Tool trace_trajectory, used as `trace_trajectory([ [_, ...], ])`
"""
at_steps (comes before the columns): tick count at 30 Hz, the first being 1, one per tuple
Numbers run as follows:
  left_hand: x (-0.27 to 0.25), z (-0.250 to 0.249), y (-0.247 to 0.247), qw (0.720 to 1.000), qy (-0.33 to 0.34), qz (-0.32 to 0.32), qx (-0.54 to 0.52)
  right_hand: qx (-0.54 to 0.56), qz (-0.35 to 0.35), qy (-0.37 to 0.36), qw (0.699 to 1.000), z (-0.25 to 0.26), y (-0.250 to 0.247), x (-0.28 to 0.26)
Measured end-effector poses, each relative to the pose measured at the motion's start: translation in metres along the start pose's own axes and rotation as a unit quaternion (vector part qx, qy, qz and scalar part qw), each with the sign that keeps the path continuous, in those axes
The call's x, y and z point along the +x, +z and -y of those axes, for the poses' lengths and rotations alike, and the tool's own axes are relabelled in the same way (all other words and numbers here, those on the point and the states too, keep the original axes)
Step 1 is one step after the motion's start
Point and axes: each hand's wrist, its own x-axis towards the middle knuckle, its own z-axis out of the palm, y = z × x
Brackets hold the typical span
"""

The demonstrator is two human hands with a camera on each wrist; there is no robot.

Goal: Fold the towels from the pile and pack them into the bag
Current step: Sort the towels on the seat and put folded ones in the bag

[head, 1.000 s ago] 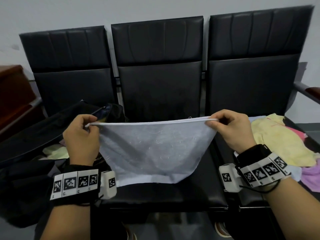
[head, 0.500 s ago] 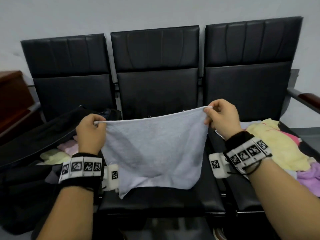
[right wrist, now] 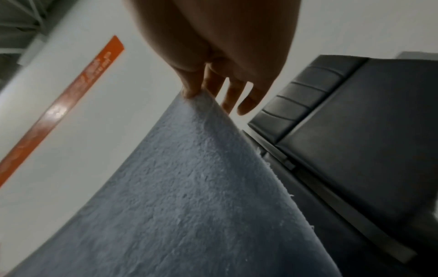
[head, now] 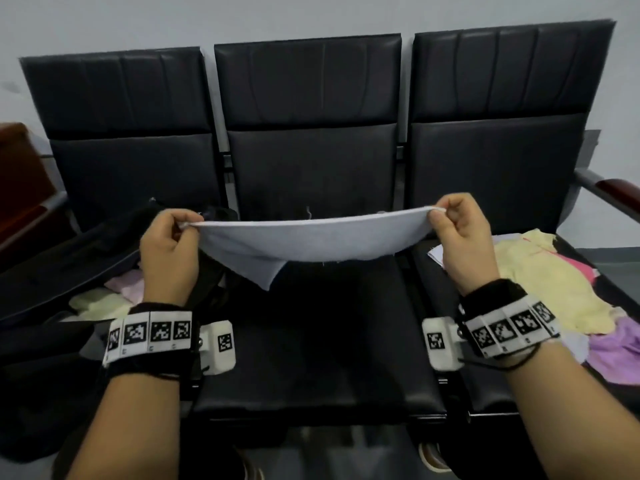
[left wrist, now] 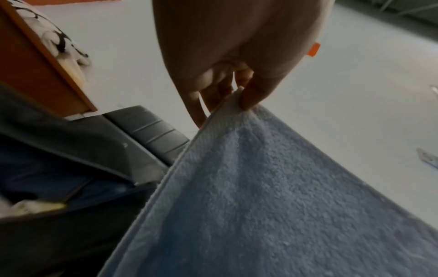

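A pale blue-grey towel (head: 311, 239) hangs stretched between my two hands above the middle seat (head: 322, 341). My left hand (head: 169, 247) pinches its left top corner, and my right hand (head: 460, 237) pinches the right top corner. The cloth is swung up almost flat, with one lower corner drooping at the left. In the left wrist view thumb and fingers (left wrist: 246, 97) clamp the towel (left wrist: 260, 196) edge. The right wrist view shows the same pinch on the towel (right wrist: 189, 187). An open black bag (head: 69, 271) lies on the left seat with folded pale towels (head: 110, 296) inside.
A pile of loose towels (head: 554, 285), yellow, pink and purple, lies on the right seat. Three black padded chairs stand in a row against a pale wall. A wooden armrest (head: 616, 188) juts out at the far right, and brown furniture (head: 17, 188) stands at the left.
The towel hung down flat in front of me before; its lower edge has now swung up and away, so it looks much shorter. Both hands kept their corner pinches.
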Motion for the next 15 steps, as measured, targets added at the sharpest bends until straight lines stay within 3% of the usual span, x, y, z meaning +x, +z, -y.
trace_trajectory([
  [4, -0.04, 0.034, 0.004, 0.991, -0.108, 0.072, 0.008, 0.012, 0.036, 0.105, 0.994, -0.047, -0.005, -0.054],
  [9, -0.085, 0.068, 0.001, 0.943, -0.262, 0.197, 0.061, 0.005, 0.075, 0.199, 0.977, -0.079, -0.012, -0.101],
  [15, -0.115, 0.088, -0.004, 0.894, -0.344, 0.281, 0.054, -0.011, 0.103, 0.251, 0.962, -0.1, -0.023, -0.12],
])
